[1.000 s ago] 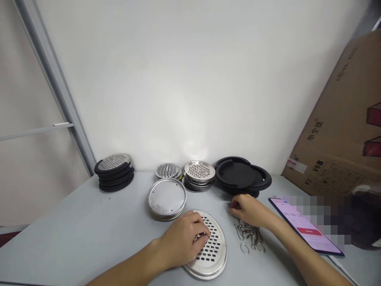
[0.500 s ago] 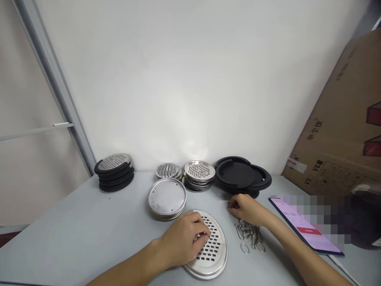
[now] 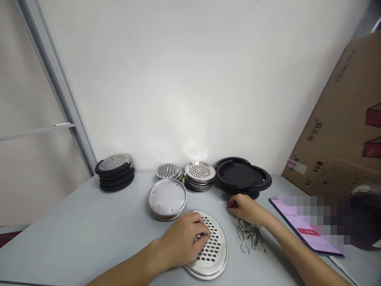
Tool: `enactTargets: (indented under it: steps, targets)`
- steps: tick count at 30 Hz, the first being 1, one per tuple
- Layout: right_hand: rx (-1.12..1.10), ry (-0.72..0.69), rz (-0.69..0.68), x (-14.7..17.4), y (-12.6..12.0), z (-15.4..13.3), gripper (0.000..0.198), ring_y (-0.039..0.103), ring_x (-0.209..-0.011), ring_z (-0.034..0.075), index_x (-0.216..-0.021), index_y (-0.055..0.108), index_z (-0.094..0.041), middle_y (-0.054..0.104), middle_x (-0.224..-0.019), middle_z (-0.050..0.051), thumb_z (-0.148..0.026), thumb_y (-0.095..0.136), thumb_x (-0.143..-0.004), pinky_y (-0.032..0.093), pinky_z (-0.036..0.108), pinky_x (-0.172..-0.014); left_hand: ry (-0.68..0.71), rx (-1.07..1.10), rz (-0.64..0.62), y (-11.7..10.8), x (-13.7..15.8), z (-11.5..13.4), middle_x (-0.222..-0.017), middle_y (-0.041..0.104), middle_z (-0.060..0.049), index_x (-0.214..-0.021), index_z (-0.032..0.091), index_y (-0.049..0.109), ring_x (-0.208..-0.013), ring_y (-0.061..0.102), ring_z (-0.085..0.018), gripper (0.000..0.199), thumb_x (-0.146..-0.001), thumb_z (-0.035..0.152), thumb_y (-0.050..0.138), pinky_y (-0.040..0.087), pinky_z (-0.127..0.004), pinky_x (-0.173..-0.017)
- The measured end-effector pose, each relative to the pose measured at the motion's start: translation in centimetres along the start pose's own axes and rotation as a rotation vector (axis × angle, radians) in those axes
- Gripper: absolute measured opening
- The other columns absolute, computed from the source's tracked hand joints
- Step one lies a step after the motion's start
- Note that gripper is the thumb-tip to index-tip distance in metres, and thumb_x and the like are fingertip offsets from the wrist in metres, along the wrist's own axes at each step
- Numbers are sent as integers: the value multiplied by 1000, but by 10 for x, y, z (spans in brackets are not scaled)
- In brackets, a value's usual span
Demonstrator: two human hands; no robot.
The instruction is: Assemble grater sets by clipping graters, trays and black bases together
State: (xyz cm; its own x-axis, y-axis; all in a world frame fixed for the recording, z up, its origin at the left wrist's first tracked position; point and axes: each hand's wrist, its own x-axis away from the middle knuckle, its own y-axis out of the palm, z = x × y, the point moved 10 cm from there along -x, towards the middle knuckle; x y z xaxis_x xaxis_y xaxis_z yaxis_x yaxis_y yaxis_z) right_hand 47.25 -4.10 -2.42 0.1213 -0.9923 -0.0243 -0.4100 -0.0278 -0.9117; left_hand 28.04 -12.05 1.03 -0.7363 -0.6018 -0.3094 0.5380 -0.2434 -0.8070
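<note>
My left hand point(image 3: 190, 238) rests over a round metal grater plate point(image 3: 216, 244) with rows of slots. Its thumb and fingers are pinched together at the plate's middle, and I cannot make out what is between them. Just right of that plate lies a small heap of metal hooks and rings point(image 3: 251, 234), with a loose ring point(image 3: 245, 249) at its front. Above the heap, my right hand point(image 3: 245, 208) is closed in a pinch. The edge of a small metal piece shows at its fingertips, its shape mostly hidden.
Round metal plates point(image 3: 167, 198) are stacked behind my left hand. Two grater-disc stacks, one ridged point(image 3: 168, 171) and one toothed point(image 3: 199, 172), stand near the wall. Black round holders point(image 3: 241, 174) sit right; black-rimmed graters point(image 3: 115, 172) sit left. A tablet point(image 3: 306, 226) and cardboard box point(image 3: 336, 119) are at right.
Both hands keep nearly the same place and pose. My right fingertips have shifted very slightly; the plates and the heap have not moved.
</note>
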Motion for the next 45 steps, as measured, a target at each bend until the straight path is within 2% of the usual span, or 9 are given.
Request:
enactTargets:
  steps: [8,14,20,24,28,34,37,40,45]
  targets:
    - [-118,5,22,1,-4,-11,10,58,-65,17,-67,67,-16,67,-66,4,-24,64,-70,38,25,-58,-64,145,42,-7,-1,-1,-95,65,-4,-97,21,71,-89,59,-17,18,-86,20,58,46,-28,-83]
    - [-588,-152,-76,18,-6,-80,20,45,-55,10,-71,64,-15,55,-58,-2,-34,69,-75,33,22,-52,-307,405,201,-26,-8,-21,-92,65,-4,-100,19,64,-84,62,-16,18,-84,26,60,49,-27,-73]
    - [-757,-219,-93,19,-10,-116,21,44,-55,9,-70,64,-15,54,-59,-4,-34,71,-74,32,21,-52,-339,624,147,-27,-19,-29,-89,65,-4,-96,17,61,-83,64,-18,21,-85,35,61,50,-30,-73]
    - [-771,-234,-21,13,-16,-117,24,44,-54,10,-69,64,-16,54,-58,-3,-38,73,-73,34,22,-52,-400,845,122,-28,-24,-34,-83,65,-5,-92,13,59,-76,67,-18,30,-83,42,63,53,-33,-73]
    - [-740,-219,34,11,-21,-114,26,47,-56,11,-70,64,-16,57,-61,-1,-40,72,-73,36,23,-52,-435,931,173,-31,-26,-36,-81,66,-6,-90,12,59,-72,68,-18,34,-80,44,67,54,-34,-73]
    - [-671,-260,-77,13,-13,-118,21,48,-58,11,-71,68,-16,60,-62,-1,-37,71,-75,37,22,-53,-428,986,212,-21,-16,-40,-77,69,-7,-86,11,61,-77,68,-18,31,-79,41,70,53,-34,-78]
    - [-749,-235,-161,20,-1,-113,23,52,-56,12,-85,72,-17,62,-63,0,-39,67,-79,40,23,-51,-433,952,204,-16,-9,-44,-79,70,-7,-85,11,64,-78,67,-18,30,-78,40,71,52,-34,-78]
    - [-918,-192,-213,25,9,-105,31,60,-63,15,-97,71,-16,68,-79,5,-43,60,-85,47,25,-53,-416,883,201,-17,-6,-46,-85,71,-9,-85,11,66,-81,66,-19,28,-79,38,71,51,-34,-79]
    - [-1088,-183,-138,26,2,-99,43,61,-61,14,-121,57,-19,68,-88,6,-43,61,-86,47,25,-49,-379,802,244,-24,-5,-45,-91,71,-9,-87,13,68,-87,65,-20,27,-79,38,70,49,-32,-81]
